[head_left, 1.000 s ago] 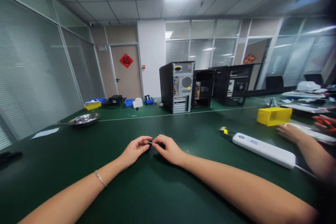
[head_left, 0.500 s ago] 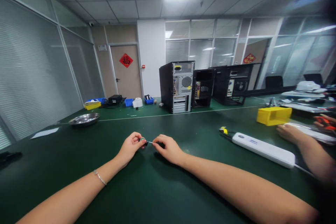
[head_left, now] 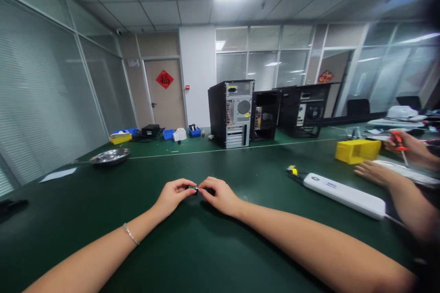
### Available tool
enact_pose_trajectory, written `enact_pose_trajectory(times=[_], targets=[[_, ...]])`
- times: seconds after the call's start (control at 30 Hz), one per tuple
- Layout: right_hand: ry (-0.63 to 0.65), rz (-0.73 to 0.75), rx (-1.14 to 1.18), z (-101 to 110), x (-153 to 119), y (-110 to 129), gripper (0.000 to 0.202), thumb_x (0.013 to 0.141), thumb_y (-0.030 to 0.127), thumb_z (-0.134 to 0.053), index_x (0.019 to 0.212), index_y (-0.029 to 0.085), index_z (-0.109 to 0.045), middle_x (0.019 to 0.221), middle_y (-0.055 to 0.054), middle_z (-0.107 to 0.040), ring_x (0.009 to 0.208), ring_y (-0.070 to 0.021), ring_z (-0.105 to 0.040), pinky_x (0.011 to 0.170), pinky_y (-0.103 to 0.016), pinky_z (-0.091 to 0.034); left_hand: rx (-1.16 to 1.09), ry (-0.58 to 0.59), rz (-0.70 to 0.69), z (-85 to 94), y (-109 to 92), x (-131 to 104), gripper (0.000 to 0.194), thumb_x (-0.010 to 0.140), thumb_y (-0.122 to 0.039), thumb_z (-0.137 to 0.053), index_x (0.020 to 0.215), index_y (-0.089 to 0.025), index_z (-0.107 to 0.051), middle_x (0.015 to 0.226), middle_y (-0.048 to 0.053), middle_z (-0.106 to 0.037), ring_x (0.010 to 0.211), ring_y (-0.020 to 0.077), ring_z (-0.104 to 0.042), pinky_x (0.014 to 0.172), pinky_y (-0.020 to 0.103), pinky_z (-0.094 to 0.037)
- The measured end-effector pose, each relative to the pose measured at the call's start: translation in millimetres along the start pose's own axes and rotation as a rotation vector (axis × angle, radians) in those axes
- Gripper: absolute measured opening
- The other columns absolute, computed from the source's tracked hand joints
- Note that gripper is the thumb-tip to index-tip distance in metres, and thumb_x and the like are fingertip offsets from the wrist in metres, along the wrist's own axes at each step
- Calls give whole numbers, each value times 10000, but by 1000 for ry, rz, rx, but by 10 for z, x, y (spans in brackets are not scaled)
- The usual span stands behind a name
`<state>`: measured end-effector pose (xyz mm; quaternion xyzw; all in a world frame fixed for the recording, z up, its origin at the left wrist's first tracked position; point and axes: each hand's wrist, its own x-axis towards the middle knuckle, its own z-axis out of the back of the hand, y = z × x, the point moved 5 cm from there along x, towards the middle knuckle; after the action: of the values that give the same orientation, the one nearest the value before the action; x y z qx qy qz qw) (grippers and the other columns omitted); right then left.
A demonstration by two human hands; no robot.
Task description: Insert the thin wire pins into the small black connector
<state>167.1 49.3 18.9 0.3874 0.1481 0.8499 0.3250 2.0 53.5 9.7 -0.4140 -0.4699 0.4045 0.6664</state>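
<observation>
Pinching a small part (head_left: 193, 188) in the left hand (head_left: 174, 195) over the green table (head_left: 206, 247); grasping a thin piece (head_left: 198, 188) in the right hand (head_left: 219, 195), just beside that part, well apart from the power strip (head_left: 343, 194).

Here on green tabletop (head_left: 165, 261): shiny metal bowl (head_left: 110, 157) over at left, white paper (head_left: 58, 174) lying flat just beside. Far edge now, yellow tray (head_left: 121, 138), black box (head_left: 150, 131), two small blue bins (head_left: 168, 134) flanking white object (head_left: 179, 135). Centre back, three black computer cases (head_left: 231, 114) standing upright in row! Right side, long white power strip (head_left: 344, 194) slanting, yellow bin (head_left: 357, 151) beyond it. Behind, red diamond sign (head_left: 165, 79) on door (head_left: 168, 110).
</observation>
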Motion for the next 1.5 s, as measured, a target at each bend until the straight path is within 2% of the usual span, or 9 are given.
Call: enact_pose_trajectory(times=[0.17,0.37,0.53,0.77,1.03,1.13,1.27,1.37,1.5], targets=[[-28,-38,-30,-2,2,-57,157,897,267,-532,884,217,-680,837,-16,-625,770,-133,-582,709,-237,-430,-38,-52,31,33,29,17,306,685,-336,-750,907,-135,-688,784,44,-707,708,175,-656,712,310,-517],[-72,-93,-42,18,6,-109,169,895,284,-526,861,214,-676,828,-16,-624,758,-137,-577,686,-237,-427,-93,-69,-14,51,29,31,350,667,-316,-768,924,-157,-592,917,41,-661,872,178,-643,808,320,-506],[-115,-106,-30,36,11,-130,165,894,279,-528,864,209,-675,853,-21,-643,812,-148,-585,728,-245,-432,-58,-25,24,36,87,40,304,670,-326,-760,830,-159,-563,775,-10,-614,730,150,-635,747,301,-493],[-112,-120,-30,25,13,-136,180,893,298,-531,840,205,-675,836,-18,-641,783,-141,-581,716,-241,-429,281,203,30,-131,-22,-21,206,769,-309,-657,893,-147,-680,806,35,-705,756,187,-634,749,299,-463],[-93,-117,-15,21,16,-137,177,885,299,-537,840,204,-679,840,-23,-643,786,-147,-583,719,-249,-436,480,209,-75,-137,-75,-29,214,831,-330,-589,919,-182,-716,888,45,-705,874,211,-622,824,301,-440],[-33,-85,22,-3,20,-119,162,874,284,-546,861,203,-685,849,-23,-656,798,-150,-589,729,-254,-442,509,174,-115,-129,-77,-26,234,851,-352,-561,926,-178,-699,915,52,-676,879,208,-606,821,307,-436],[93,-70,161,-3,55,-125,163,814,253,-613,949,187,-677,904,-24,-674,842,-156,-597,767,-262,-454,491,133,-93,-109,-59,-37,278,830,-423,-586,916,-163,-633,885,46,-632,818,196,-581,759,304,-452],[261,-118,302,21,93,-155,160,775,270,-658,886,157,-675,846,-15,-671,776,-141,-595,737,-251,-459,539,164,-120,-108,-62,-62,342,744,-458,-685,908,-176,-586,904,37,-597,856,207,-558,787,321,-449],[525,-61,397,69,101,-84,181,751,293,-692,863,150,-686,822,2,-668,760,-127,-589,756,-238,-446,656,226,-170,-122,-89,-103,449,645,-481,-763,927,-195,-563,950,38,-561,914,235,-527,814,356,-439]])
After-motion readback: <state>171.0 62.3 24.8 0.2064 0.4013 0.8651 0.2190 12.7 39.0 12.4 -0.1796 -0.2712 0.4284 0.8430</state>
